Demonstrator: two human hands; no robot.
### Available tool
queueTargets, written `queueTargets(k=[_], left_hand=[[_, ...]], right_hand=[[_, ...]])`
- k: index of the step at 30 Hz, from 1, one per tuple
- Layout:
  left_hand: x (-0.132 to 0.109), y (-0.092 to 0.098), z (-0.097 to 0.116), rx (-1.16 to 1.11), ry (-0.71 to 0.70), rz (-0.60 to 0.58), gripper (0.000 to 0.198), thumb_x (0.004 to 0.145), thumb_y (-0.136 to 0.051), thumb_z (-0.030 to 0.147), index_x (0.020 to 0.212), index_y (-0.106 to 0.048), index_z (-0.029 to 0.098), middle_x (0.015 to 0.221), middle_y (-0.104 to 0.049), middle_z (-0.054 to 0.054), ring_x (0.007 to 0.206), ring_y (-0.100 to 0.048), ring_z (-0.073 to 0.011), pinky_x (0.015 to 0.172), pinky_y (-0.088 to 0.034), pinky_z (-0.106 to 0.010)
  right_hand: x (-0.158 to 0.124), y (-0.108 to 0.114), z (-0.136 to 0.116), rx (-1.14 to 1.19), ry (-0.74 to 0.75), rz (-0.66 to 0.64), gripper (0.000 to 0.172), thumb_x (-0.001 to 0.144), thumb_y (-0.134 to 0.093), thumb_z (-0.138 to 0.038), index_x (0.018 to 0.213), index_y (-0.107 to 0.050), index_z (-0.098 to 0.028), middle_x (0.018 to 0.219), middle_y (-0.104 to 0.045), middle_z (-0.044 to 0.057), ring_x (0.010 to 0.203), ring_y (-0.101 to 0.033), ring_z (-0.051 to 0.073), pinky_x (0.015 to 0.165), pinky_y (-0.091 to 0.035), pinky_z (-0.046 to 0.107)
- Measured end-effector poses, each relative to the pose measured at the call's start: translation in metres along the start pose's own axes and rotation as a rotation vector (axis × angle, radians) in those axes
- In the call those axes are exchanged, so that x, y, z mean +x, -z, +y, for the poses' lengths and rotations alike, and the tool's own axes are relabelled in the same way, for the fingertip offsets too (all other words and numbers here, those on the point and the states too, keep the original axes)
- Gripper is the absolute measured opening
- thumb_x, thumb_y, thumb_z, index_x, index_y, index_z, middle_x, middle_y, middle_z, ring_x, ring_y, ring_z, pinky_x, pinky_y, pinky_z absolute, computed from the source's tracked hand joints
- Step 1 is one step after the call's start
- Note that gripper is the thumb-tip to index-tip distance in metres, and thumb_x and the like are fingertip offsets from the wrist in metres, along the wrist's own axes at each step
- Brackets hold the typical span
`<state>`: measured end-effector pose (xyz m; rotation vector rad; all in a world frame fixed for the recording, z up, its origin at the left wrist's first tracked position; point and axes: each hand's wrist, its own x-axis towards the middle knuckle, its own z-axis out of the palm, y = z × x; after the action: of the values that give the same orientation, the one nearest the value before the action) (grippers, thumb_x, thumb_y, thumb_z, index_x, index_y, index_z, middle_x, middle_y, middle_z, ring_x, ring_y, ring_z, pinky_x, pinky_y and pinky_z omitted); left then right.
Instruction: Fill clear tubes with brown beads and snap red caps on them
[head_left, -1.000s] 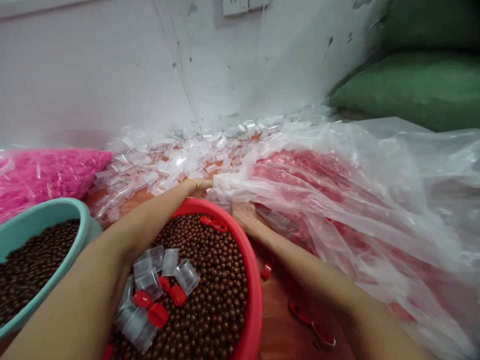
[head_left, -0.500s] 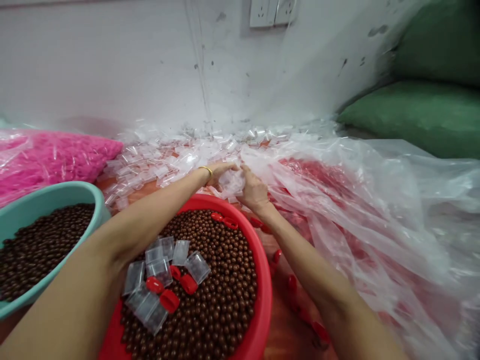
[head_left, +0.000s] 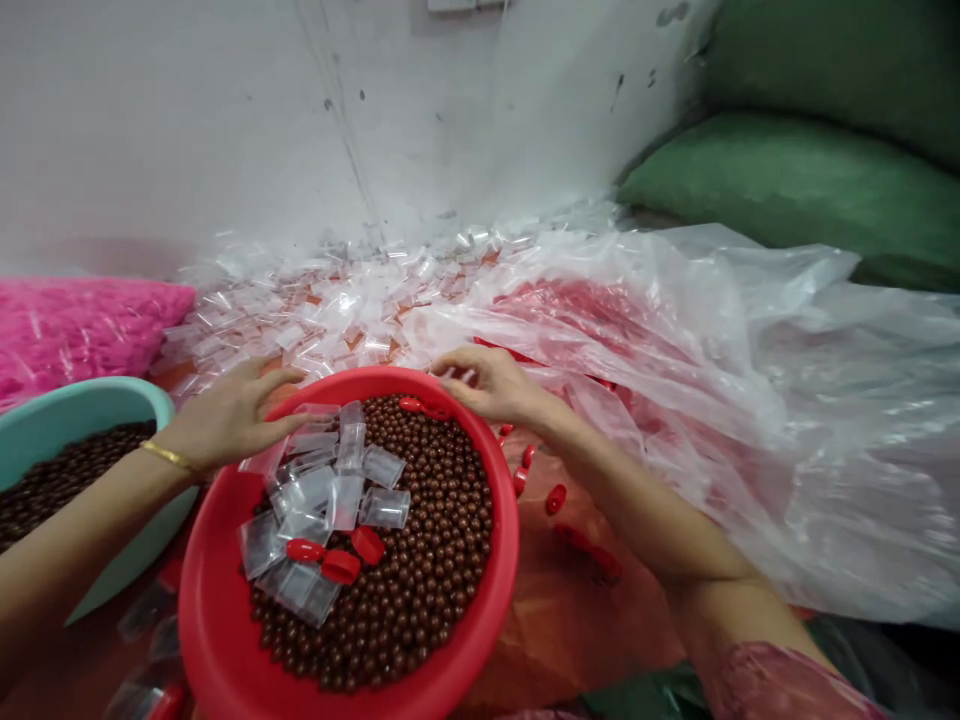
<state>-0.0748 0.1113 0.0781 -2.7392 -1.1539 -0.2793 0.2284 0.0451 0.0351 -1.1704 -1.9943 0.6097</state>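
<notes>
A red basin (head_left: 499, 590) holds brown balls (head_left: 427, 520), with a heap of clear plastic containers (head_left: 307, 495) and several red caps (head_left: 341, 566) on top. Over the basin's left rim, my left hand (head_left: 229, 415) has its fingers apart, its fingertips near the clear containers. My right hand (head_left: 487, 383) is at the back right rim, fingers curved and apart, nothing visible held. Two more red caps (head_left: 411, 404) lie on the balls just inside that rim.
A teal basin (head_left: 161, 400) of brown balls and a pink-filled bag (head_left: 97, 325) stand left. Clear containers (head_left: 300, 320) are strewn behind, along the wall. A plastic sheet bag (head_left: 675, 340) with red contents spreads right; green sacks (head_left: 787, 180) lie behind it. Loose red caps (head_left: 556, 498) dot the floor.
Both hands have come back from the strewn containers and moved apart, left to the left rim, right to the right rim. More clear containers now lie in the red basin. The view has shifted.
</notes>
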Motion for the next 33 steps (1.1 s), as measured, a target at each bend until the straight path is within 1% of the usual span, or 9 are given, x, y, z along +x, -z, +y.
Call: queueTargets(k=[4, 8, 12, 17, 20, 23, 27, 30, 33], left_hand=[[-0.006, 0.004, 0.023, 0.035, -0.082, -0.02, 0.055, 0.088, -0.03, 0.055, 0.109, -0.058, 0.013, 0.108, -0.057, -0.014, 0.096, -0.056, -0.0246, 0.087, -0.046, -0.044], [0.021, -0.011, 0.063, -0.066, -0.187, -0.065, 0.043, 0.088, -0.037, 0.045, 0.115, -0.052, 0.016, 0.123, -0.051, -0.012, 0.111, -0.051, -0.0258, 0.096, -0.042, -0.043], [0.05, -0.037, 0.093, -0.143, -0.273, -0.193, 0.051, 0.084, -0.044, 0.048, 0.123, -0.047, 0.016, 0.123, -0.05, -0.013, 0.115, -0.049, -0.0271, 0.098, -0.041, -0.042], [0.052, -0.046, 0.105, -0.072, -0.242, -0.2, 0.042, 0.083, -0.046, 0.041, 0.118, -0.05, 0.017, 0.12, -0.05, -0.014, 0.11, -0.051, -0.0281, 0.091, -0.044, -0.042], [0.046, -0.048, 0.106, -0.008, -0.219, -0.197, 0.034, 0.083, -0.045, 0.034, 0.112, -0.053, 0.018, 0.113, -0.054, -0.013, 0.102, -0.055, -0.0265, 0.085, -0.047, -0.04], [0.044, -0.051, 0.107, 0.013, -0.19, -0.218, 0.033, 0.083, -0.044, 0.031, 0.111, -0.052, 0.016, 0.106, -0.057, -0.012, 0.095, -0.057, -0.0248, 0.08, -0.048, -0.037], [0.042, -0.051, 0.105, 0.068, -0.194, -0.245, 0.027, 0.083, -0.042, 0.029, 0.104, -0.055, 0.017, 0.095, -0.061, -0.01, 0.09, -0.058, -0.0228, 0.075, -0.048, -0.033], [0.035, -0.049, 0.1, 0.138, -0.204, -0.26, 0.024, 0.085, -0.039, 0.027, 0.097, -0.058, 0.018, 0.086, -0.061, -0.009, 0.082, -0.059, -0.0215, 0.071, -0.047, -0.032], [0.027, -0.047, 0.091, 0.151, -0.183, -0.268, 0.024, 0.085, -0.038, 0.026, 0.095, -0.058, 0.017, 0.085, -0.061, -0.008, 0.079, -0.059, -0.0203, 0.069, -0.047, -0.031]], right_hand=[[-0.055, 0.009, 0.043, -0.159, -0.043, -0.109, 0.041, 0.084, -0.051, -0.039, 0.113, -0.06, -0.01, 0.112, -0.064, 0.014, 0.103, -0.058, 0.023, 0.089, -0.044, 0.039], [-0.087, 0.002, 0.067, -0.368, -0.055, -0.304, 0.055, 0.088, -0.041, -0.046, 0.126, -0.051, -0.008, 0.128, -0.051, 0.021, 0.119, -0.046, 0.029, 0.099, -0.034, 0.048], [-0.112, -0.001, 0.065, -0.467, -0.029, -0.449, 0.073, 0.079, -0.046, -0.062, 0.131, -0.047, -0.011, 0.136, -0.042, 0.022, 0.125, -0.038, 0.033, 0.102, -0.025, 0.055], [-0.174, 0.001, 0.043, -0.488, 0.005, -0.437, 0.099, 0.064, -0.05, -0.077, 0.137, -0.039, -0.012, 0.139, -0.038, 0.024, 0.13, -0.029, 0.039, 0.103, -0.018, 0.061], [-0.197, -0.011, 0.042, -0.523, -0.029, -0.329, 0.074, 0.078, -0.048, -0.061, 0.136, -0.042, -0.016, 0.136, -0.043, 0.02, 0.126, -0.037, 0.035, 0.102, -0.024, 0.057], [-0.187, -0.028, 0.051, -0.565, -0.099, -0.224, 0.041, 0.089, -0.039, -0.04, 0.123, -0.055, -0.024, 0.12, -0.057, 0.014, 0.107, -0.051, 0.029, 0.088, -0.04, 0.047], [-0.149, -0.044, 0.062, -0.559, -0.18, -0.166, 0.031, 0.089, -0.036, -0.03, 0.103, -0.063, -0.023, 0.095, -0.064, 0.013, 0.082, -0.058, 0.023, 0.069, -0.044, 0.036], [-0.13, -0.045, 0.071, -0.534, -0.232, -0.104, 0.029, 0.088, -0.037, -0.024, 0.101, -0.062, -0.018, 0.09, -0.064, 0.012, 0.07, -0.058, 0.02, 0.059, -0.043, 0.032], [-0.121, -0.034, 0.071, -0.3, -0.249, 0.158, 0.023, 0.082, -0.044, -0.023, 0.097, -0.06, -0.016, 0.089, -0.065, 0.01, 0.073, -0.06, 0.019, 0.063, -0.046, 0.031]])
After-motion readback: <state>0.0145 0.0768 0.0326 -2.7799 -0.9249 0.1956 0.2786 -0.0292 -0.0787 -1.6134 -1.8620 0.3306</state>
